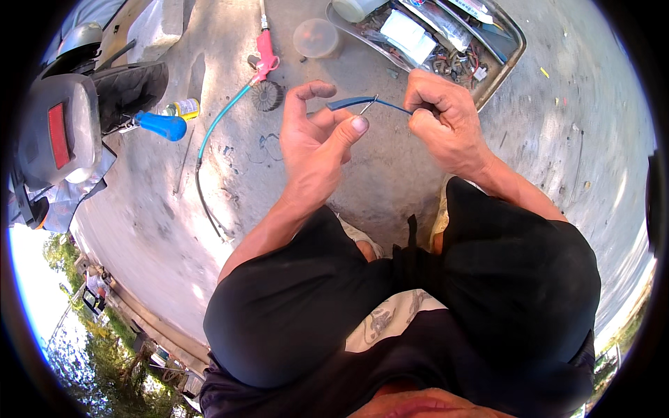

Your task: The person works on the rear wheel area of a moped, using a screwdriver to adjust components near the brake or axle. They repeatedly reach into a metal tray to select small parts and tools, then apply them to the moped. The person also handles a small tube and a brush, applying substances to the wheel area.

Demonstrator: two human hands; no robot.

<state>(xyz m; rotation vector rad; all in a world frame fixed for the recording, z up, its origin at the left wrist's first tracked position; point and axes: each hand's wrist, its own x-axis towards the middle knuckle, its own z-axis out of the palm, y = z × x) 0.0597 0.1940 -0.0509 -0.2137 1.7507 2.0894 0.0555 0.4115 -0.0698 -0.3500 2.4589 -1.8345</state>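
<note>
Between my hands stretches a blue strip [348,103], wider toward the left and thin as a cord toward the right. A thin metal pin [369,104] crosses it at a slant. The pin's lower end meets the thumb of my left hand [312,139], which seems to pinch it against a finger partly hidden behind. The left index finger is raised and bent, and the strip's wide end lies by the fingers. My right hand [446,124] is closed in a fist with the strip's thin end pinched between thumb and fingers.
A metal tray [519,56] of small parts and packets stands far right, with a translucent bowl [317,38] beside it. Far left are a red air gun [265,56] on a teal hose [221,118], a round brush [267,96], a blue handle [162,126] and a motorcycle's rear [73,125].
</note>
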